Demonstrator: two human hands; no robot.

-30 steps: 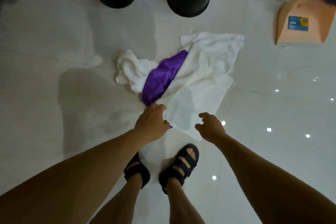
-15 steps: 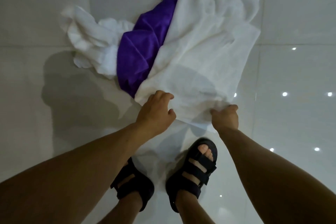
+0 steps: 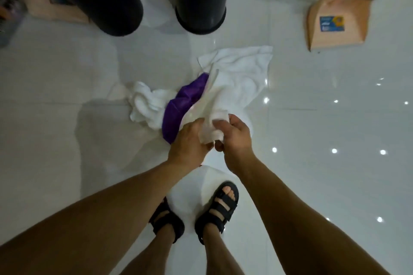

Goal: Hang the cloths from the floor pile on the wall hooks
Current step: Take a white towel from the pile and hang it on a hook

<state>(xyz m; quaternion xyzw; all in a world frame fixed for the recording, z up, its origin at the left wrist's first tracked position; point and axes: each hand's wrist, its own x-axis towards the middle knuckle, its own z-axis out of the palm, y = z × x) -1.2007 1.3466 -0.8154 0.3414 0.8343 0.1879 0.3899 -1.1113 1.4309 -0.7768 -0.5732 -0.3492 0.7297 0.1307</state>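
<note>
white cloth (image 3: 225,96) now up, hands (image 3: 190,140) (image 3: 237,138) together

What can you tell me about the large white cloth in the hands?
The large white cloth looks like thin, soft fabric, plain and creased. Its near end is bunched between the left hand and right hand, both gripping it; the rest drapes down to the floor. Its left edge lies against the purple cloth.

cloth pile (image 3: 241,73) on floor (image 3: 67,78) | 2 bins (image 3: 201,9) behind it | dustpan (image 3: 333,38) behind right | sandals (image 3: 221,207) before it
</note>
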